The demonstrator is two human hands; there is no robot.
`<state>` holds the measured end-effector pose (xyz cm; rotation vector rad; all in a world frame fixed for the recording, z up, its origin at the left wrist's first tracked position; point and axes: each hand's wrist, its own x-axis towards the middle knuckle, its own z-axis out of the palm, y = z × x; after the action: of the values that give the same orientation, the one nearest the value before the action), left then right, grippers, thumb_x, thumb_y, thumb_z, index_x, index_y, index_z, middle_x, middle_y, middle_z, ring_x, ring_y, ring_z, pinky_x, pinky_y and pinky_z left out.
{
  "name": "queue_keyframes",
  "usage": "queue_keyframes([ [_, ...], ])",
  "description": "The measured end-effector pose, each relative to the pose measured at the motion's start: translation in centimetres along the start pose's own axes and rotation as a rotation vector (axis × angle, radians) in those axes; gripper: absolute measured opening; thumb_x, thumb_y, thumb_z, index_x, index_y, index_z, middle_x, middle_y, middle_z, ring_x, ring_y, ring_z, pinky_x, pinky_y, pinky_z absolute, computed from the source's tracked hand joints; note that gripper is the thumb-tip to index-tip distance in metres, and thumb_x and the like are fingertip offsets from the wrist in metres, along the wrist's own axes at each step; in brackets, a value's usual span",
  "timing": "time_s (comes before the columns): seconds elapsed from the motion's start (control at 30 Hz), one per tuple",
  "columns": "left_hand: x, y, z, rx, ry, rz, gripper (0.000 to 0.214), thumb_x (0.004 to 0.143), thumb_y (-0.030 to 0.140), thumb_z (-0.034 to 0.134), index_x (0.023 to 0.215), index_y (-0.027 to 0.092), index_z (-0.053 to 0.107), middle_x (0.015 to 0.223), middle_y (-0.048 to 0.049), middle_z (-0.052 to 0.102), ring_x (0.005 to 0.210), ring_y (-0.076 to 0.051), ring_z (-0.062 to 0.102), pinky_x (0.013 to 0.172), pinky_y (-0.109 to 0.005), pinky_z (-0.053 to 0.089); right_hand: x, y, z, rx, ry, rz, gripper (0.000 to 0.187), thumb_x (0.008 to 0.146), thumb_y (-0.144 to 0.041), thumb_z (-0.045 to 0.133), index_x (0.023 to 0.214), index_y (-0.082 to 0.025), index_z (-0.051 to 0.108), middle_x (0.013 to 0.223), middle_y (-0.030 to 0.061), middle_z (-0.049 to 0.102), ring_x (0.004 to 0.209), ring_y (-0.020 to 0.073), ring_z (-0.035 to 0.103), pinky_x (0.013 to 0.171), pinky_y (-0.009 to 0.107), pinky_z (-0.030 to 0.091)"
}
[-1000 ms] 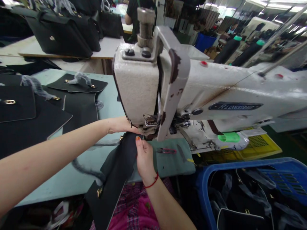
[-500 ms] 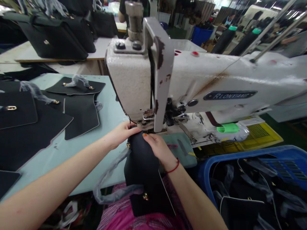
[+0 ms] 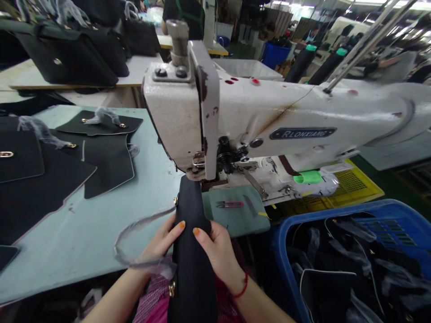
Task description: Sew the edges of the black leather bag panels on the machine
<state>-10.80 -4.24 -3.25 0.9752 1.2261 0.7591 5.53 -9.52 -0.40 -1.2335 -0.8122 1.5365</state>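
Observation:
A black bag panel [image 3: 191, 260] runs from my lap up to the sewing machine [image 3: 177, 125], its far end under the presser foot area. Its handle [image 3: 129, 224], wrapped in clear plastic, loops out to the left from gold fittings. My left hand [image 3: 163, 240] grips the panel's left edge, thumb on top and fingers partly hidden beneath. Across from it, my right hand [image 3: 220, 253] holds the right edge the same way, a red string round the wrist. Thread snips with pink handles [image 3: 232, 204] lie on the machine bed, right of the panel.
More black panels with wrapped handles [image 3: 109, 163] lie on the pale table [image 3: 148, 179] at left. Finished-looking black bags [image 3: 70, 58] stand behind. A blue basket [image 3: 281, 251] full of black pieces is at right, with a yellow crate [image 3: 362, 184] beyond. A person [image 3: 185, 18] stands at the back.
Both hands have drawn back from the needle area toward my lap and now grip the panel's two edges lower down. The panel looks narrower, its edges folded downward. The view has shifted slightly.

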Motion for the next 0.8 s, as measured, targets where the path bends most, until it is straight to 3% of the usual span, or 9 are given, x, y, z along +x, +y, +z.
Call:
queue_keyframes([
  [0.07, 0.2, 0.9, 1.0, -0.127, -0.066, -0.124, 0.049, 0.071, 0.051, 0.072, 0.108, 0.020, 0.066, 0.107, -0.0140, 0.071, 0.099, -0.035, 0.067, 0.081, -0.041, 0.056, -0.2, -0.3, 0.1, -0.119, 0.032, -0.060, 0.029, 0.086, -0.043, 0.062, 0.093, -0.015, 0.066, 0.085, 0.0044, 0.066, 0.073, 0.0156, 0.057, 0.062, 0.022, 0.046],
  [0.13, 0.5, 1.5, 1.5, -0.192, -0.058, -0.177, 0.053, 0.070, 0.050, 0.074, 0.111, 0.018, 0.062, 0.107, -0.0144, 0.071, 0.090, -0.032, 0.070, 0.074, -0.038, 0.057, -0.4, -0.8, -0.1, -0.205, 0.055, -0.100, 0.028, 0.087, -0.041, 0.062, 0.095, -0.016, 0.066, 0.086, 0.0046, 0.067, 0.075, 0.0162, 0.059, 0.062, 0.022, 0.046],
  [0.27, 0.6, 2.0, 1.6, -0.146, 0.015, -0.138, 0.060, 0.064, 0.045, 0.081, 0.111, 0.016, 0.059, 0.108, -0.0127, 0.071, 0.077, -0.026, 0.071, 0.066, -0.033, 0.058, -0.9, -0.9, -0.6, -0.246, 0.053, -0.122, 0.027, 0.088, -0.042, 0.060, 0.098, -0.017, 0.066, 0.086, 0.0038, 0.067, 0.074, 0.0158, 0.060, 0.061, 0.021, 0.046],
  [0.43, 0.2, 2.6, 1.6, -0.105, 0.084, -0.169, 0.048, 0.061, 0.044, 0.083, 0.096, 0.018, 0.064, 0.097, -0.0111, 0.073, 0.073, -0.027, 0.072, 0.061, -0.034, 0.057, -1.4, -0.5, -0.9, -0.266, 0.043, -0.088, 0.035, 0.091, -0.050, 0.053, 0.086, -0.017, 0.064, 0.073, 0.0013, 0.060, 0.063, 0.0126, 0.051, 0.053, 0.020, 0.038],
  [0.67, -0.1, 2.9, 1.3, -0.111, 0.116, -0.154, 0.051, 0.061, 0.042, 0.084, 0.102, 0.019, 0.065, 0.104, -0.0121, 0.073, 0.081, -0.030, 0.071, 0.066, -0.036, 0.058, -1.5, -0.9, -1.2, -0.464, 0.083, -0.135, 0.047, 0.094, -0.049, 0.048, 0.059, -0.018, 0.037, 0.058, -0.0030, 0.035, 0.055, 0.0097, 0.032, 0.049, 0.024, 0.022],
  [0.8, -0.3, 3.2, 1.5, -0.188, 0.114, -0.174, 0.049, 0.058, 0.042, 0.085, 0.097, 0.019, 0.066, 0.090, -0.0085, 0.074, 0.074, -0.027, 0.071, 0.064, -0.034, 0.057, -1.3, -0.2, -1.1, -0.484, 0.127, -0.168, 0.051, 0.094, -0.049, 0.046, 0.056, -0.019, 0.029, 0.054, -0.0041, 0.028, 0.051, 0.0090, 0.027, 0.048, 0.026, 0.019],
])
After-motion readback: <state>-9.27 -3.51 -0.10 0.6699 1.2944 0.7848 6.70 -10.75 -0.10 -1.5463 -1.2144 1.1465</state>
